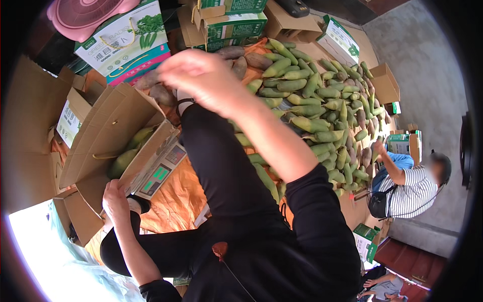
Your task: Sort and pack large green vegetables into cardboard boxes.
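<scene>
An open cardboard box [95, 131] with its flaps up rests on a digital scale [162, 171] with a lit green display. Inside it lie a few green radishes [122, 162], partly hidden by the box wall. My left hand [116, 202] grips the box's near edge, thumb and fingers closed on the cardboard. My right hand [201, 75] is raised beyond my knee, above some dark purplish-brown roots [162, 94]. Motion blurs its fingers, and I cannot make out anything in them.
A large heap of green radishes [307, 108] spreads over an orange sheet [171, 201] to my right. Printed cartons [123, 43] stand at the far left, under a pink plastic basin [83, 15]. Another person in a striped shirt [410, 194] is at the heap's right side.
</scene>
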A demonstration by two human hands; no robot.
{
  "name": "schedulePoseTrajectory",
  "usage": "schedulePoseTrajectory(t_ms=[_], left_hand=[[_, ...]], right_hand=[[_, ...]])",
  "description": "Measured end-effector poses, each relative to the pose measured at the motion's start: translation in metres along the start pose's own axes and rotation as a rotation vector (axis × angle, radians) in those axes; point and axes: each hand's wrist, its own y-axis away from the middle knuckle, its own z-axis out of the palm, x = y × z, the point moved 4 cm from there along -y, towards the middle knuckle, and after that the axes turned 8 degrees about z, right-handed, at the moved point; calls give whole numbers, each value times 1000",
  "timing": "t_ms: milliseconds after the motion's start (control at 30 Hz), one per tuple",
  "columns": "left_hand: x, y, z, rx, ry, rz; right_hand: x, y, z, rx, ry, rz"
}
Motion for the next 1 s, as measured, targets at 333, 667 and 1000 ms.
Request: schedulePoseTrajectory(t_ms=[333, 667, 1000], left_hand=[[1, 4, -3, 50, 35, 19], [-6, 2, 3, 64, 21, 55], [-1, 3, 8, 71, 20, -8]], right_hand=[[245, 157, -178, 535, 578, 558], [363, 261, -159, 515, 816, 940], [365, 153, -95, 53, 1361, 745]])
